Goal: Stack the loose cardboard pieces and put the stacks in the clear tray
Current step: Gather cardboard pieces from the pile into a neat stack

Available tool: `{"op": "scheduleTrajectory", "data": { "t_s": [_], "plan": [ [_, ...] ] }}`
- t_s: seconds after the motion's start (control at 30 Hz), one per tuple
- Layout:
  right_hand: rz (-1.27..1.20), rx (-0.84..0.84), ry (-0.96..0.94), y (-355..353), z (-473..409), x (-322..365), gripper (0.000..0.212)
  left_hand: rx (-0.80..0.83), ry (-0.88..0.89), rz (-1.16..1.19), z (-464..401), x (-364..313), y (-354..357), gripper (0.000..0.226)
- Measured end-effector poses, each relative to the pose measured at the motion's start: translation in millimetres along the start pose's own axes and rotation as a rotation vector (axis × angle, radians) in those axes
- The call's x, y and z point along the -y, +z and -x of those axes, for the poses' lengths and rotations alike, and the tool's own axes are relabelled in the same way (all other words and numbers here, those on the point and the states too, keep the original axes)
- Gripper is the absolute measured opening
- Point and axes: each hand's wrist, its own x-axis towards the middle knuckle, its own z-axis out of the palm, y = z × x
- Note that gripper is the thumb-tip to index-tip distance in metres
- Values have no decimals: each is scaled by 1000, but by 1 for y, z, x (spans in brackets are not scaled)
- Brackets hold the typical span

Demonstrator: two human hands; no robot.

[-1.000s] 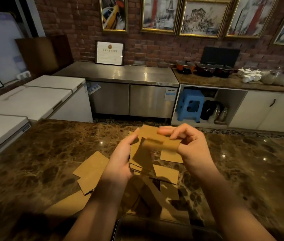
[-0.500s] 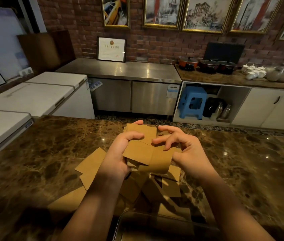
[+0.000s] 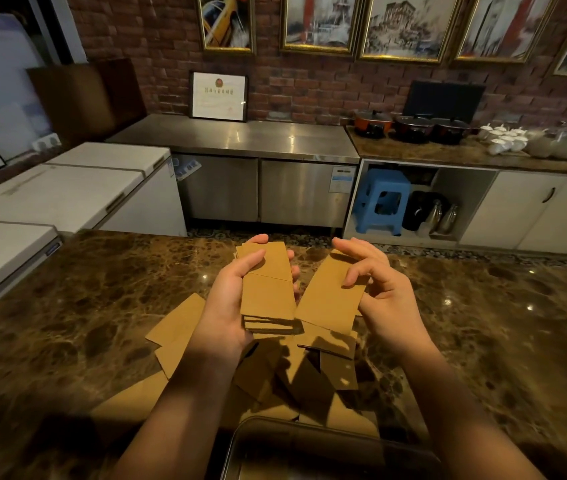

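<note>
A brown marble counter carries a loose heap of cardboard pieces spread under the two hands, and the rim of the clear tray shows at the near edge, just in front of the heap. Above the heap the left hand is closed around a small stack of cardboard, thumb on top and fingers behind it. Beside it the right hand pinches a single cardboard piece, tilted, its lower corner close to the stack.
</note>
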Motion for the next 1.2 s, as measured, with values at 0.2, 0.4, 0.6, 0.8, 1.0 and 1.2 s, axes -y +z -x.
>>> {"op": "scheduleTrajectory", "data": {
  "t_s": [0.2, 0.4, 0.6, 0.8, 1.0, 1.2],
  "plan": [
    [2, -75, -57, 3, -2, 3, 51, 71, 49, -61, 0, 6, -1, 31],
    [135, -67, -108, 10, -3, 8, 23, 127, 44, -189, 2, 9, 1, 41],
    [-148, -154, 154, 14, -1, 21, 23, 112, 96, -182, 2, 5, -1, 38],
    [-352, -7, 355, 17, -5, 27, 24, 55, 114, -198, 4, 5, -1, 44],
    [-319, 124, 413, 18, -7, 23, 30, 9, 106, -191, 4, 5, 3, 43],
    [-222, 173, 611, 3, -14, 21, 56, -51, 94, -236, 3, 4, 0, 48]
  ]
}}
